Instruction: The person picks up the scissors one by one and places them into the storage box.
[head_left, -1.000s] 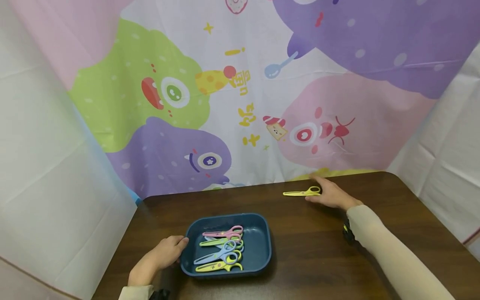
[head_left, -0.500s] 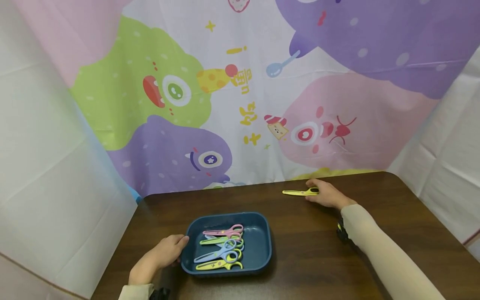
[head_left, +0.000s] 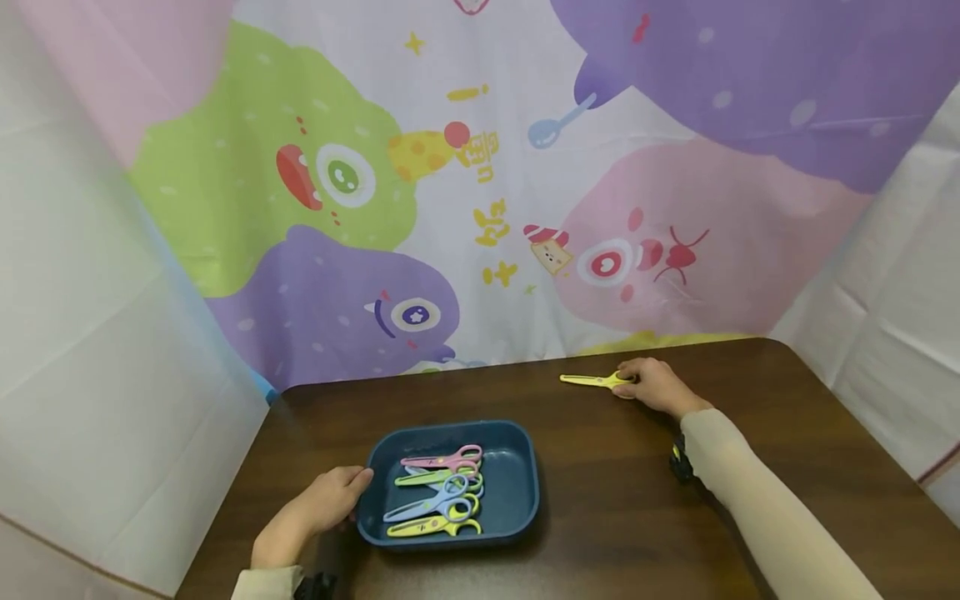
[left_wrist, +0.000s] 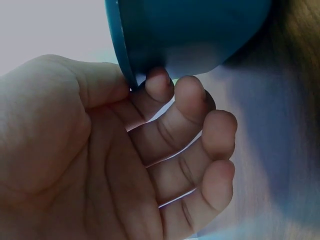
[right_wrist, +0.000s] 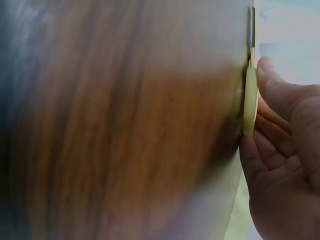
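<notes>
At the tray's left end, my left hand (head_left: 321, 502) pinches the rim of a dark blue tray (head_left: 527, 475). The left wrist view shows the thumb on the rim and the index fingertip against the outer wall. Inside the tray lie pink scissors (head_left: 438, 461), green scissors (head_left: 423, 477), blue scissors (head_left: 420, 507) and yellow scissors (head_left: 420, 527), overlapping at the handles. Toward the table's back edge, my right hand (head_left: 660, 388) grips another pair of yellow scissors (head_left: 588, 380) by the handles, blades pointing left. The right wrist view shows that pair edge-on beside the thumb.
The brown wooden table (head_left: 615, 500) carries the tray at its front left. A cartoon-print cloth (head_left: 510, 317) hangs along the back edge. White cloth walls (head_left: 82, 275) stand on both sides.
My right hand has closed from spread fingers onto the yellow scissors' handles. The scissors have shifted slightly, their handle end turning a little. My left hand stays on the tray rim.
</notes>
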